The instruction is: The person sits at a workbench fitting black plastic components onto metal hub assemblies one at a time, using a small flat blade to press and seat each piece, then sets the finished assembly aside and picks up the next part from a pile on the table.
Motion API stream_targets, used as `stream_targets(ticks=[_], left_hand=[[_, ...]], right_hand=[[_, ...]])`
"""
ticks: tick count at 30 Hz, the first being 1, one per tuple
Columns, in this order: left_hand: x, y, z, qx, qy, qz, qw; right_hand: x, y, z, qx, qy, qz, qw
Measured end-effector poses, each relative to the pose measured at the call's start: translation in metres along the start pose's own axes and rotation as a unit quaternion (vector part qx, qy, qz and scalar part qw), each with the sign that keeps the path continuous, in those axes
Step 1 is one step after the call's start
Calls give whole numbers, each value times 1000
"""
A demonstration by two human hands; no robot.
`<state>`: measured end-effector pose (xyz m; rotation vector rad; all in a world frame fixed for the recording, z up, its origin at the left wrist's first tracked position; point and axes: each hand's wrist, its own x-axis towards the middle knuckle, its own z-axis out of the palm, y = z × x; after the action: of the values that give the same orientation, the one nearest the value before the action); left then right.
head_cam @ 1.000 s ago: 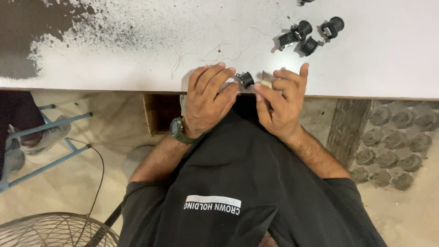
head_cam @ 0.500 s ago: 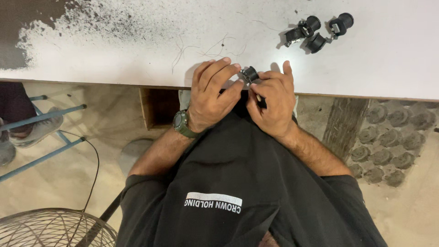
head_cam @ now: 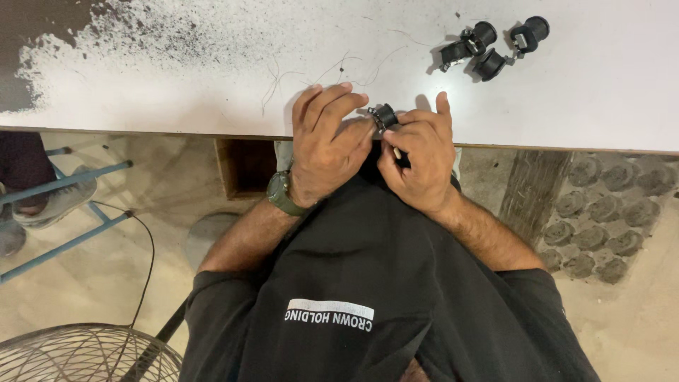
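Observation:
My left hand (head_cam: 327, 145) and my right hand (head_cam: 417, 152) meet at the near edge of a white table (head_cam: 212, 78). Between their fingertips sits a small black round socket part (head_cam: 385, 115) with a metal clip, gripped from both sides. My right hand also pinches a thin pale stick (head_cam: 397, 153) under its fingers. A dark green watch (head_cam: 283, 194) is on my left wrist. Most of the part is hidden by my fingers.
Three more black socket parts (head_cam: 491, 46) lie on the table at the far right. Thin loose wires (head_cam: 318, 71) lie beyond my hands. Dark speckled wear (head_cam: 42, 42) covers the table's left end. A fan grille (head_cam: 78, 354) stands on the floor at lower left; someone's shoe (head_cam: 53, 201) rests at left.
Both hands have shifted slightly on the black part, turning it between the fingertips; the right forefinger now points up. The view has drifted a little.

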<state>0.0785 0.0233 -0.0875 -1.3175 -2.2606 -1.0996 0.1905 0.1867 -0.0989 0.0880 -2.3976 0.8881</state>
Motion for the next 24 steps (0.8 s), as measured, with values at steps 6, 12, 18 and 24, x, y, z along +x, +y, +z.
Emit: stream_targets(ticks=[6,12,18,24], left_hand=[[-1,-1,-1,-16,-22,-35,999],[-2,-2,0,-16,-14,-24,999],[-3,-4,0,-29,-38,-23,999],[6,2,-7,-24,-28,-38,999]], right_hand=[[-8,4,0,-24,-6,-57,998],[-8,6,7,-17,-1,-76,997],[-2,1,10,-45,16,-63,997],[6,-2,5,-43,-13,-38,998]])
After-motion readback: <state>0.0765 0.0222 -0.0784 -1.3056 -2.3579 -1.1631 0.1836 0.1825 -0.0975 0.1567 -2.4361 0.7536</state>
